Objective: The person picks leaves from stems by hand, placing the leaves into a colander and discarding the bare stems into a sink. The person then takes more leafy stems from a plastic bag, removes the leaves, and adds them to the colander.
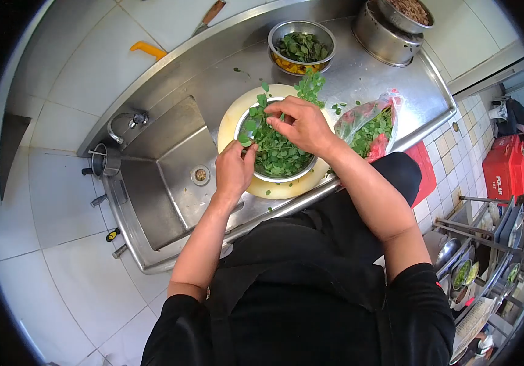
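A round bowl (277, 180) heaped with small green leaves (280, 152) sits on a round, pale yellow board (228, 125) on the steel counter. My left hand (235, 169) is closed at the bowl's left rim, pinching a leafy sprig (263, 100) that rises toward the far side. Over the bowl, my right hand (303, 127) has its thumb and fingers drawn together at the sprig's leaves. Just beyond that hand lies another bunch of leafy stems (310, 86). To the right, a clear and red plastic bag (390, 100) holds more leafy stems.
The steel sink (170, 177) with its faucet (121, 128) is at the left. Behind the board stand a metal bowl (301, 27) of dark leaves and a large steel pot (384, 39). An orange-handled tool (148, 49) is on the wall. Shelving (481, 232) stands at right.
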{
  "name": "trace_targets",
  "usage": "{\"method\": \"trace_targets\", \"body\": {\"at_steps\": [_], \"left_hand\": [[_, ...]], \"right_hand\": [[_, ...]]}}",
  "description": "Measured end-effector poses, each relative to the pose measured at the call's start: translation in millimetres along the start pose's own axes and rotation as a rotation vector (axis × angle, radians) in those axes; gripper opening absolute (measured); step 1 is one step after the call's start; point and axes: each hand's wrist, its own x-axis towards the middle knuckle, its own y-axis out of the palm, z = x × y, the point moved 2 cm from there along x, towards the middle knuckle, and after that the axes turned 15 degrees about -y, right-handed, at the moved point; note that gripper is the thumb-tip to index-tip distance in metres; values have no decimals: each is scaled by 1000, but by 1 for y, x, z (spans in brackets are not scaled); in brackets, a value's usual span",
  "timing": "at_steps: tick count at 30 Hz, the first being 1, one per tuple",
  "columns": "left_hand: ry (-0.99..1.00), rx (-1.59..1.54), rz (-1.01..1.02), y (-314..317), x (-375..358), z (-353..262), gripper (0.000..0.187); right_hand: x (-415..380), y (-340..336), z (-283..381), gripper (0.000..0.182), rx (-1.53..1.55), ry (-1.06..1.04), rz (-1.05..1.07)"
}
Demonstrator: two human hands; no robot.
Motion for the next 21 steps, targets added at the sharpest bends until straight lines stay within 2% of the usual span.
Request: {"method": "trace_targets", "body": {"at_steps": [7,9,12,21], "left_hand": [[42,-22,3,4,-6,-8,17],[76,-81,-14,6,-7,-7,16],[67,-53,3,7,-7,-4,16],[17,-48,19,7,-10,-8,17]], "right_hand": [[-1,1,7,22,-65,-45,-28],[0,1,11,24,-150,-145,-36],[1,0,15,24,-192,-182,10],[-3,1,6,15,-196,-105,62]]}}
